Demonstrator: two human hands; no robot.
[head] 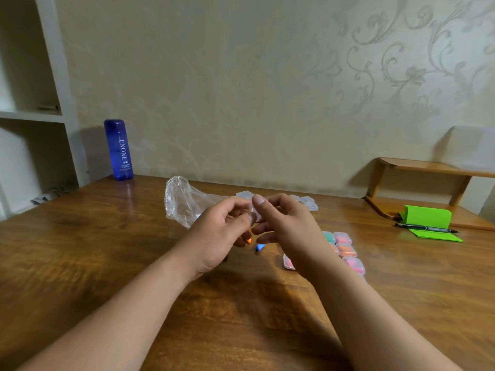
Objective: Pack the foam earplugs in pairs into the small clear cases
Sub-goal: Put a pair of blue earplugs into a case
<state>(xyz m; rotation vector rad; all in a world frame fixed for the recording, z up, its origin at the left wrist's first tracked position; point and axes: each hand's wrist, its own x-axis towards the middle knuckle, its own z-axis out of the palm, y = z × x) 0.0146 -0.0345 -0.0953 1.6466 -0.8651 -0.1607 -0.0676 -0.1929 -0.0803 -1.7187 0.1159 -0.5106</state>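
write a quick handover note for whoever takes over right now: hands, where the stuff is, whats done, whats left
Left grip and right grip: both pinch one small clear case above the table; I cannot tell whether its lid is open.
Loose: an orange earplug and a blue earplug lie on the table under the hands.
Done: filled cases sit grouped by the right wrist.
Left: empty cases wait at the back beside the plastic bag. Probably fill the held case next; the hands may hide more earplugs.
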